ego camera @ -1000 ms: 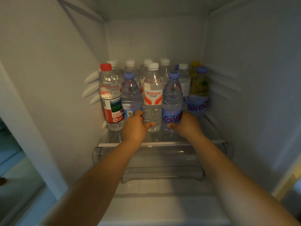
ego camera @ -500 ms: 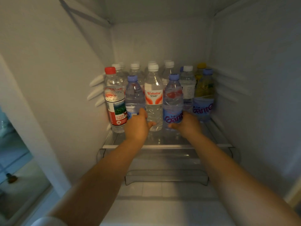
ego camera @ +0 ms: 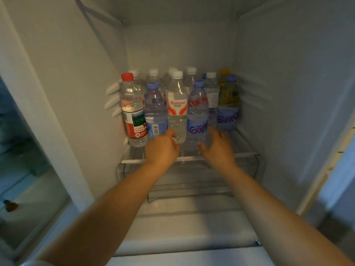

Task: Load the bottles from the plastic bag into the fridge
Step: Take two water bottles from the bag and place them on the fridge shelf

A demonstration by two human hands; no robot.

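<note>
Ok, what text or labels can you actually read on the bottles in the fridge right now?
"Wahaha": white-capped bottle, front row.
"Gant", cut off: blue-capped bottle by the right hand.
"Gante", partly hidden: bottle at far right.
Red-capped bottle: print too small to read.
Barcode bottle by the left hand: digits unreadable.

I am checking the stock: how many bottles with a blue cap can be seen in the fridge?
3 clearly: one in front, second from left; one front centre-right; one at the right. A fourth blue cap peeks out behind; more may be hidden.
</note>
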